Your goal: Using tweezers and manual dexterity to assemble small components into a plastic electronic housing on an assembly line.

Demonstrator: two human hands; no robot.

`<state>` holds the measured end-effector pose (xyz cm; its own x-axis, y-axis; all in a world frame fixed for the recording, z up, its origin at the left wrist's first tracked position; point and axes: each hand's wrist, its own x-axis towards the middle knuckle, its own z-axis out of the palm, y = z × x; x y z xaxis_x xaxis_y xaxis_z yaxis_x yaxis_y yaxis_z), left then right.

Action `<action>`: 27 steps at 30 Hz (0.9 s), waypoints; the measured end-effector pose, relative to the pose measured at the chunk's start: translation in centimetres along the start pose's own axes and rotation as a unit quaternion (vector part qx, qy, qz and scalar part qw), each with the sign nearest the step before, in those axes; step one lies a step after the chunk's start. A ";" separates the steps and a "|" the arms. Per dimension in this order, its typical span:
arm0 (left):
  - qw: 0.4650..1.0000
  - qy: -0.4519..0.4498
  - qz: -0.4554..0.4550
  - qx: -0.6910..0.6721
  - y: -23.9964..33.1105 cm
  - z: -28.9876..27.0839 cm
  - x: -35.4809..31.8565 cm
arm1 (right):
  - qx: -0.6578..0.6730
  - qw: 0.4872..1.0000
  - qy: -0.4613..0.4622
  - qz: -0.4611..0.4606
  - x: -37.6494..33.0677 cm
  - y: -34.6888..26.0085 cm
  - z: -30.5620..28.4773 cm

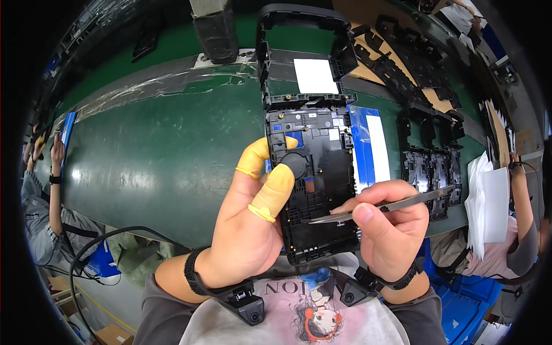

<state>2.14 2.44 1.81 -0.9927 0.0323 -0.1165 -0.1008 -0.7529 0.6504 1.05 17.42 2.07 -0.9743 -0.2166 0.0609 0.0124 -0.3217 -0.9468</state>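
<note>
My left hand, with yellow finger cots on thumb and index finger, grips a long black plastic housing by its left side. The housing has an open frame at its far end and small brass-coloured inserts along its edges. A round black disc shows on it beside my left thumb. My right hand is closed on metal tweezers. Their tips point left over the lower part of the housing; whether they touch it or hold a small part, I cannot tell.
Behind the housing lies a blue sheet with a white strip on the green table. More black housings lie to the right, some on cardboard. White sheets stand at the right edge. A taped post rises at the back. Co-workers sit left and right.
</note>
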 end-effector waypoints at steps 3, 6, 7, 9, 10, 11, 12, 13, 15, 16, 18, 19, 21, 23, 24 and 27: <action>1.000 0.001 0.003 -0.002 0.0 0.1 -0.1 | -0.005 1.000 -0.002 -0.001 0.0 0.0 0.0; 1.000 0.001 0.007 0.001 -0.1 0.0 -0.2 | -0.006 1.000 0.001 0.000 -0.1 0.1 0.1; 1.000 0.004 0.012 0.005 -0.2 -0.1 -0.2 | -0.005 1.000 0.002 0.001 -0.1 0.1 0.1; 1.000 0.002 0.014 0.006 -0.2 -0.1 -0.3 | -0.012 1.000 0.003 -0.002 -0.1 0.1 0.1; 1.000 0.000 0.016 0.008 -0.1 0.0 -0.3 | -0.020 1.000 0.004 -0.006 -0.1 0.2 0.2; 1.000 -0.001 0.016 0.008 -0.1 0.0 -0.4 | -0.020 1.000 0.005 -0.006 -0.2 0.2 0.1; 1.000 -0.005 0.000 -0.013 0.0 -0.1 -0.4 | -0.025 1.000 0.005 0.000 -0.2 0.2 0.0; 0.999 -0.009 -0.016 -0.033 0.1 -0.1 -0.4 | -0.031 1.000 0.005 0.006 -0.2 0.2 -0.1; 0.999 -0.042 0.005 0.031 -0.2 -0.6 -0.4 | -0.024 1.000 0.012 0.003 -0.2 0.1 0.1; 0.992 -0.073 0.026 0.095 -0.3 -0.8 -0.4 | -0.017 1.000 0.018 0.001 -0.2 0.1 0.1; 0.994 -0.066 0.009 0.086 -0.3 -1.2 -0.4 | -0.043 0.999 0.000 -0.008 -0.2 0.1 -0.2; 0.992 -0.070 0.045 0.097 -0.4 -1.4 -0.5 | -0.068 0.997 -0.020 -0.017 -0.2 0.1 -0.3; 0.980 -0.065 0.112 0.149 -0.1 -2.2 -0.7 | -0.018 0.999 0.015 -0.030 0.4 0.4 -0.8; 0.973 0.001 0.155 0.172 0.7 -2.9 -1.1 | 0.046 0.994 0.085 -0.045 1.2 0.1 -1.2; 0.972 0.033 0.159 0.168 1.2 -2.8 -1.0 | -0.016 0.994 0.090 -0.060 1.6 0.5 -2.5; 0.975 0.122 0.154 0.101 2.9 -1.4 -1.7 | -0.069 0.992 0.104 0.018 2.7 2.1 -4.2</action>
<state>3.65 -0.73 2.88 -0.9352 -0.3502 -0.0518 0.1632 -0.5562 0.8149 -2.50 20.06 -1.09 -0.9993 -0.0260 -0.0265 0.0309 -0.1852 -0.9822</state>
